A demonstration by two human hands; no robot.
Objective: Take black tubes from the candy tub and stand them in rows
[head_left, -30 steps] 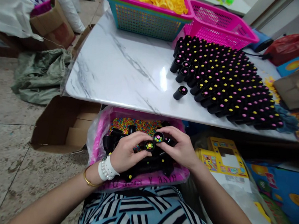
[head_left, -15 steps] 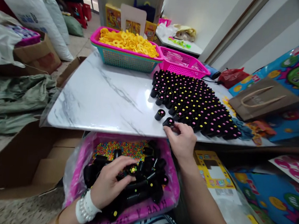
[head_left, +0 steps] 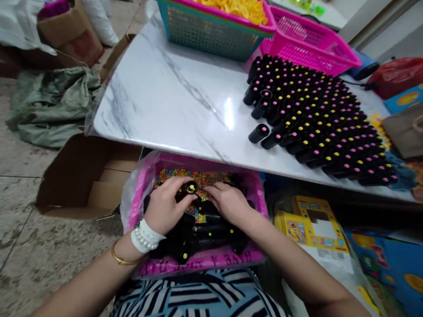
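Over the pink basket (head_left: 140,191) on my lap, my left hand (head_left: 169,199) grips a black cylinder (head_left: 191,188) with small coloured beads in its open end. My right hand (head_left: 228,202) reaches into the same basket, its fingertips at the multicoloured beads (head_left: 209,179); whatever they pinch is too small to make out. More black cylinders (head_left: 212,230) lie in the basket around both hands. On the white table (head_left: 157,99), rows of upright black cylinders (head_left: 312,108) show pink or yellow dots in their tops.
A basket of yellow rings (head_left: 211,30) and a pink basket (head_left: 314,39) stand at the table's back. An open cardboard box (head_left: 83,182) is on the floor at the left. Yellow packaging (head_left: 312,226) lies at the right below the table edge, near a paper bag (head_left: 422,125).
My right hand has left the black cylinder at the table's front edge and moved down left into the basket. My left hand still holds its cylinder. The view has tilted down.
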